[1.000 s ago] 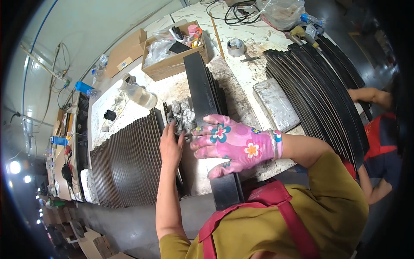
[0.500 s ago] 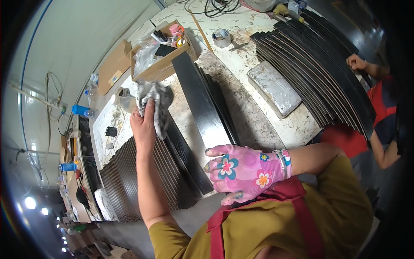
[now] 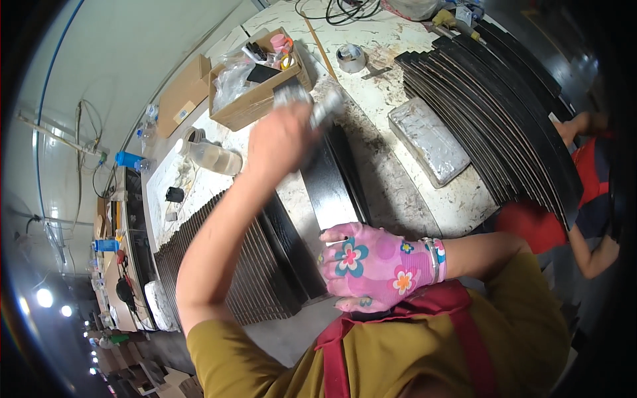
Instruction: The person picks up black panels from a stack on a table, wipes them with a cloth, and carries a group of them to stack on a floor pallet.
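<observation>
My bare left hand [image 3: 282, 139] is closed around a crumpled grey-white rag [image 3: 328, 108], blurred by motion, over the far part of a long black board [image 3: 325, 189]. That glossy board lies on top of a short stack of similar boards. At its near end is my right hand [image 3: 378, 265], in a pink flowered glove, with the fingers bent over the board's end and the thumb towards me. The glove hides that end. Left of the stack, under my left forearm, several dark boards [image 3: 232, 265] lie in an overlapping row.
An open cardboard box [image 3: 255, 109] of supplies stands at the back, near a cloudy plastic bottle [image 3: 215, 158]. Rightward are a tape roll [image 3: 350, 58], a grey wrapped block [image 3: 430, 142] and a large stack of black boards [image 3: 478, 113]. Another person's hand [image 3: 570, 126] touches that stack.
My left hand has swung right with the rag, from beside the bottle to over the black board. My right hand stays at the board's near end.
</observation>
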The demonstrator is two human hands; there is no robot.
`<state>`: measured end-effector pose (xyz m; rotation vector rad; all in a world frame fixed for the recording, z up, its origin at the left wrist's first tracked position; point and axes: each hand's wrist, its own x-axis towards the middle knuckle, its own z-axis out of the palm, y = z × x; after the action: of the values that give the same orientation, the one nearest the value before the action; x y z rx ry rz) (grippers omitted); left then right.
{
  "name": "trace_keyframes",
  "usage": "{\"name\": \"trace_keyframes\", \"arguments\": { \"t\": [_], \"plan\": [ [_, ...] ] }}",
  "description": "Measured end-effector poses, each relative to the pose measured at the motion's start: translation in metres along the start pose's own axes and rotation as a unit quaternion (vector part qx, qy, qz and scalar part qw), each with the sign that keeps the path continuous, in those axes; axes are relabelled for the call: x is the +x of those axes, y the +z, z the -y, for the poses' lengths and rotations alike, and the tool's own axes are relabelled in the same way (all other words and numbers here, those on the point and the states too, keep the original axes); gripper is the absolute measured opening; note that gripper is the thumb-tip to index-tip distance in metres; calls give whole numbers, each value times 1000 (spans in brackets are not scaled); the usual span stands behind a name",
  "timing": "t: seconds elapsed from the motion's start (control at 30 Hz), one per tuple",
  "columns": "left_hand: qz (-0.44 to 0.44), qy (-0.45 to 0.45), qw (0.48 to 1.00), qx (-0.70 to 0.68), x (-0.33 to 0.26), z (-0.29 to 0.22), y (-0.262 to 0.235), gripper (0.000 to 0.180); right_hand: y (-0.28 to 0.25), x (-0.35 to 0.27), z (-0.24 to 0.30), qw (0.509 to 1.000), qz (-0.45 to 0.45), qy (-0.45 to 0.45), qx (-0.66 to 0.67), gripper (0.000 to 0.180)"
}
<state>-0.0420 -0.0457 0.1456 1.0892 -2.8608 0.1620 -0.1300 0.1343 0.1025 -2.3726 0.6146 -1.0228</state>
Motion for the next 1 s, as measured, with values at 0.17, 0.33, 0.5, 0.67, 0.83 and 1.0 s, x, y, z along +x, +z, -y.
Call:
{"name": "trace_keyframes", "arguments": {
  "t": [0.17,0.33,0.5,0.67,0.83,1.0],
  "plan": [
    [-72,171,981,-45,-40,-5,-1,31,3,2,3,1000,1,-1,-26,23],
    [-79,-40,994,-70,15,65,7,32,5,4,5,998,10,-14,-66,22],
    [-193,-117,656,-720,-33,121,19,32,-7,1,15,987,68,25,-145,46],
    [-176,-63,341,-921,-107,107,9,35,-42,45,14,959,-160,193,130,78],
    [-189,-51,328,-924,-118,71,2,34,-25,85,-32,894,-213,192,343,53],
    [-258,-100,777,-566,-127,73,12,31,-19,89,-37,796,-200,301,485,21]
  ]
}}
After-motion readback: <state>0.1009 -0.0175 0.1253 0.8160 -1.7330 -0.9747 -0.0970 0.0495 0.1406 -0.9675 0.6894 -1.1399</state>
